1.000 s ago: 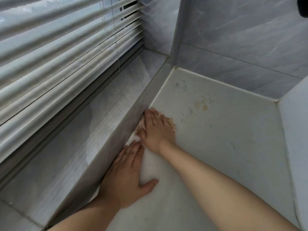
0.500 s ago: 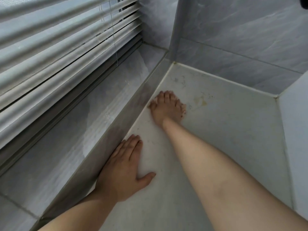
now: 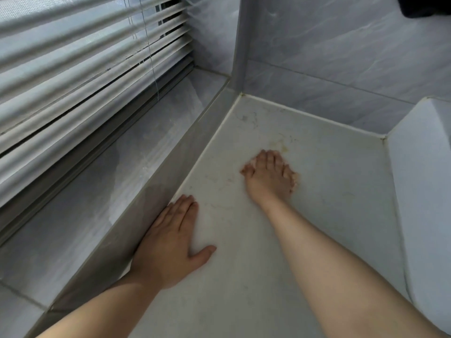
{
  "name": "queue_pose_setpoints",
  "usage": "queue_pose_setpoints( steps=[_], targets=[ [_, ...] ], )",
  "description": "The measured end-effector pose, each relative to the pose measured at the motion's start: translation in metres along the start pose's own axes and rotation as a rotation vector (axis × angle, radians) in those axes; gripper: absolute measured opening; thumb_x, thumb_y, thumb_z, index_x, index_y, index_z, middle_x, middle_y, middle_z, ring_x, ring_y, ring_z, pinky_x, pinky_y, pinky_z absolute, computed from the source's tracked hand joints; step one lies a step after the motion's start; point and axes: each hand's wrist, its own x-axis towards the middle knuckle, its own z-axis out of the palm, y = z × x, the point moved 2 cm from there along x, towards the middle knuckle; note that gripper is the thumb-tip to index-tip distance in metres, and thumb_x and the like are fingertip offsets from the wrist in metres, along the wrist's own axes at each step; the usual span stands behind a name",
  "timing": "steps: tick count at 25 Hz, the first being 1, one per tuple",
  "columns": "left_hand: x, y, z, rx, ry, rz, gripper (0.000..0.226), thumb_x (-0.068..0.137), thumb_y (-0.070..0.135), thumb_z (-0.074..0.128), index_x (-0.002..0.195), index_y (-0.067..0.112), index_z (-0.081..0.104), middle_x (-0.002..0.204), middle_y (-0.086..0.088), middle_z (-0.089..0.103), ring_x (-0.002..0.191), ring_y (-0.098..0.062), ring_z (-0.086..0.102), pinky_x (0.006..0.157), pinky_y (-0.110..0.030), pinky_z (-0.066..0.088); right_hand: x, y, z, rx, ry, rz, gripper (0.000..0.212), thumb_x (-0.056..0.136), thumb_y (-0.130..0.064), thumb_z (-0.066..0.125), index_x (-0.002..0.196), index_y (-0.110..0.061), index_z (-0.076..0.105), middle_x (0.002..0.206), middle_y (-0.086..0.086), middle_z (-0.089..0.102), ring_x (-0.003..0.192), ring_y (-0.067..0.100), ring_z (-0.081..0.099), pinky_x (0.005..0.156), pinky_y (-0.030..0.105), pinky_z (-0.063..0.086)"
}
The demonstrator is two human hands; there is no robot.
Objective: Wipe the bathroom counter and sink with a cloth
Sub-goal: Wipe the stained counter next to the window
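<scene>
with the left hand [image 3: 170, 242] flat and empty by the left edge of the table [image 3: 329, 196] as a brace, the right hand [image 3: 268, 178], fingers spread over the small cloth [image 3: 295, 178] near the middle, should probably press firmly and scrub short strokes over the yellowish stain [image 3: 283, 148] just beyond it.

1. The left hand [image 3: 170, 245] lies flat, palm down. Its fingers [image 3: 181, 211] are straight and held together, pointing forward and slightly to the right, and its thumb [image 3: 203, 252] is splayed out to the right.
2. The left forearm [image 3: 97, 311] is bare and enters from the lower left corner, with the wrist nearly straight.
3. The right hand [image 3: 269, 178] is also palm down, further forward and well apart from the left. Its fingers are slightly fanned and pressed low, with the thumb on its left side.
4. The right forearm [image 3: 341, 272] is bare, comes in from the lower right and is stretched out long.
</scene>
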Motion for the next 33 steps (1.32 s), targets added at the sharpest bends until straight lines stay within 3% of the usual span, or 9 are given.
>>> queue_pose_setpoints(
  steps=[5,10,12,15,17,20,24,30,33],
  targets=[
    [0.001,0.001,-0.002,0.045,-0.003,0.014,0.092,0.083,0.072,0.013,0.135,0.003,0.043,0.141,-0.015,0.043,0.131,-0.025,0.04,0.106,-0.033,0.017,-0.029,-0.024,0.003,-0.002,-0.069,-0.455,0.059,0.099,-0.04,0.029,0.151,-0.019,0.012,0.159,-0.003,0.007,0.146,0.012,0.0,0.116,0.033,-0.001],
    [0.0,-0.001,0.0,0.043,0.04,0.029,0.086,0.084,0.07,0.021,0.131,0.004,0.048,0.137,-0.016,0.048,0.127,-0.029,0.045,0.105,-0.033,0.02,-0.022,0.085,-0.013,-0.003,0.012,0.124,0.058,0.098,-0.038,0.027,0.15,-0.013,0.016,0.159,0.004,0.012,0.146,0.019,0.005,0.117,0.039,0.007],
    [0.004,0.004,-0.001,0.042,0.07,0.015,0.078,0.079,0.063,0.033,0.124,0.002,0.055,0.13,-0.017,0.053,0.121,-0.03,0.05,0.103,-0.035,0.03,-0.038,0.075,-0.015,0.021,0.034,0.207,0.059,0.098,-0.037,0.029,0.15,-0.012,0.016,0.159,0.007,0.011,0.146,0.023,0.005,0.117,0.042,0.007],
    [0.023,0.02,-0.009,-0.004,0.043,-0.121,0.055,0.076,0.049,0.035,0.092,0.004,0.062,0.105,-0.02,0.061,0.096,-0.037,0.06,0.084,-0.04,0.047,-0.074,0.013,0.0,0.026,-0.007,-0.231,0.06,0.097,-0.039,0.032,0.15,-0.016,0.014,0.159,0.003,0.009,0.146,0.021,0.004,0.116,0.039,0.001],
    [0.048,0.025,-0.008,-0.007,0.061,-0.077,0.053,0.077,0.044,0.031,0.094,0.004,0.062,0.107,-0.021,0.061,0.101,-0.038,0.058,0.087,-0.042,0.047,-0.079,0.014,-0.001,-0.026,-0.03,-0.439,0.059,0.098,-0.04,0.029,0.151,-0.019,0.012,0.159,-0.002,0.008,0.146,0.014,0.0,0.116,0.035,-0.001],
    [0.093,0.024,-0.006,0.018,-0.011,0.025,0.067,0.082,0.05,0.02,0.137,0.017,0.041,0.147,-0.007,0.035,0.138,-0.026,0.025,0.112,-0.038,0.022,-0.043,0.101,-0.014,-0.031,0.023,-0.087,0.058,0.097,-0.043,0.03,0.149,-0.021,0.018,0.158,-0.002,0.013,0.145,0.015,0.008,0.117,0.037,0.008],
    [0.108,0.026,0.007,0.092,0.023,-0.052,0.082,0.073,0.06,-0.003,0.147,0.028,0.015,0.156,0.004,0.011,0.143,-0.019,0.005,0.113,-0.035,0.004,-0.034,0.17,-0.025,-0.003,0.083,0.407,0.061,0.097,-0.041,0.028,0.15,-0.013,0.016,0.158,0.005,0.013,0.146,0.021,0.006,0.117,0.041,0.008],
    [0.106,0.03,0.004,0.067,0.012,-0.06,0.088,0.069,0.063,-0.012,0.148,0.029,0.006,0.157,0.005,0.004,0.144,-0.017,-0.001,0.114,-0.035,-0.001,-0.031,0.081,-0.006,-0.091,-0.006,-0.232,0.079,0.079,-0.055,0.0,0.151,-0.022,0.012,0.159,-0.005,0.007,0.146,0.012,0.001,0.116,0.033,-0.002],
    [0.105,0.03,0.006,0.058,0.025,-0.06,0.085,0.072,0.064,-0.005,0.147,0.028,0.014,0.156,0.004,0.011,0.144,-0.018,0.005,0.114,-0.035,0.001,-0.022,0.167,-0.021,-0.108,0.081,0.116,0.071,0.087,-0.053,0.009,0.149,-0.021,0.019,0.158,-0.001,0.014,0.145,0.017,0.01,0.117,0.038,0.008]
  ],
)
